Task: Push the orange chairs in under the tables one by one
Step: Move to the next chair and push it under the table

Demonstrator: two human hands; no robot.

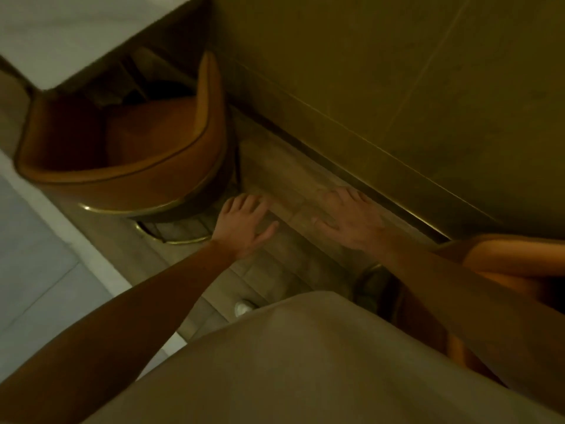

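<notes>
**Head view: one chair looks pushed in, one more waits**

Closest to the camera is the person's pale cloth [305, 368]. Two bare arms reach out past it.

The left hand [244, 224] and the right hand [351, 221] are apart from each other. Both have their fingers spread out. They hold nothing. They hang over the floor [290, 172]. The left hand is just beside the bottom of a chair, but I cannot tell if it touches it. The picture is dark and a bit blurry.

At the right edge, near the right arm, is a second chair [513, 258]. Only a part of it shows. No table shows over it, so I think it is not pushed in yet.

Farther off, on the left, stands the orange chair [128, 166]. Its round back faces the person. The front of its seat is tucked under the white table [61, 41]. I think this one is done, or almost done.

Behind it all is a dark wall [397, 71].

So one chair looks finished. The second chair is likely next. There may be more chairs out of view that I cannot see.
</notes>
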